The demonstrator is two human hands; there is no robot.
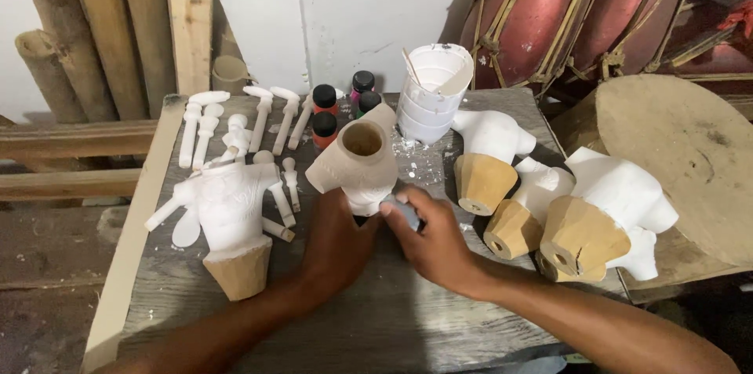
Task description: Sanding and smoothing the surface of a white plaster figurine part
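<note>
- Fingers (392, 208) of the right hand (431, 245) pinch a small grey-blue thing (406, 213). It looks like a bit of sanding paper or a sponge, but I cannot tell which. It touches the side of the figure, maybe so it can rub it.
- Left hand (337, 245) is curled around the bottom of the wooden figure (361, 162). Its fingers are hidden behind the figure, so I cannot tell how they press. The grip seems to keep the figure from moving.
- That figure sits in the middle of the grey wooden table (376, 319), tipped back. Its round hole faces up. It is partly white and partly bare wood.
- On the left lies a white figure with a bare wood base (231, 217). Little white pegs (235, 127) lie in rows behind it, close by.
- On the right, three more white figures (565, 201) lie on their sides, touching each other.
- Behind the held figure stand small paint bottles with black caps (337, 107) and a stack of white cups (431, 92) with a stick in it. They are near enough to reach.
- Red drums (565, 13) lean on the wall at the back, and bamboo poles (86, 29) stand on the left.
</note>
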